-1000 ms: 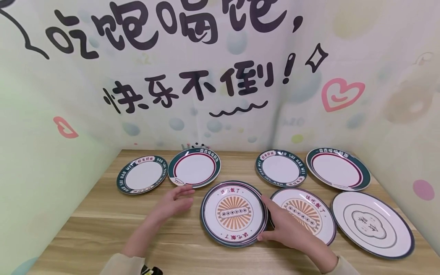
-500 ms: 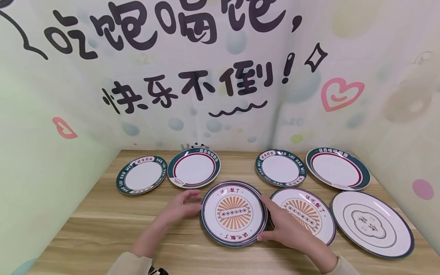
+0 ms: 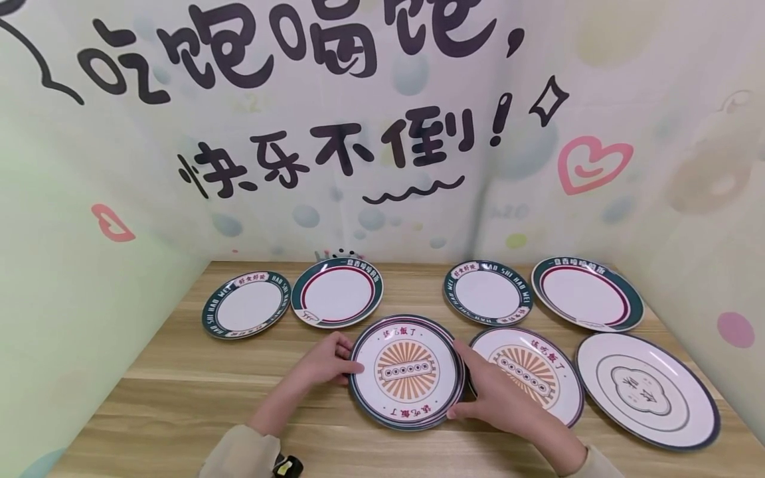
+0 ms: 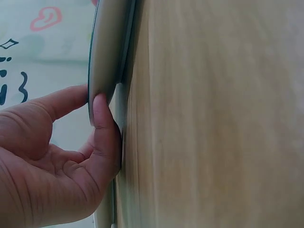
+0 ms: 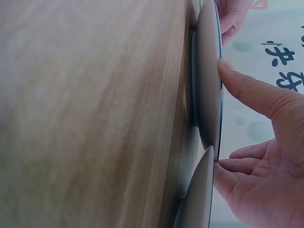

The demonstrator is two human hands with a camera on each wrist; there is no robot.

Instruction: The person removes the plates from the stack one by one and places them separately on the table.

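Note:
A round plate (image 3: 408, 378) with an orange sunburst and red lettering lies on the wooden table (image 3: 269, 425), between both hands. My left hand (image 3: 325, 362) pinches its left rim, thumb over the top and a finger beneath, as the left wrist view shows against the plate's pale underside (image 4: 108, 47). My right hand (image 3: 499, 398) lies along the opposite rim with thumb and fingers spread. In the right wrist view the right thumb (image 5: 247, 90) touches the plate's edge, and the fingertips are where a second plate's rim meets it. A matching sunburst plate (image 3: 562, 392) sits partly hidden behind my right hand.
Two green-rimmed plates, one lettered (image 3: 248, 305) and one with a red ring (image 3: 337, 292), lie at the back left. A similar pair, a smaller plate (image 3: 487, 292) and a larger one (image 3: 586, 292), lies back right. A big white plate (image 3: 648, 392) is at right. A printed backdrop (image 3: 335, 219) closes the rear.
My left hand has moved right from beside the sunburst plate to its left rim and now pinches it. The right hand and all the plates have stayed in place.

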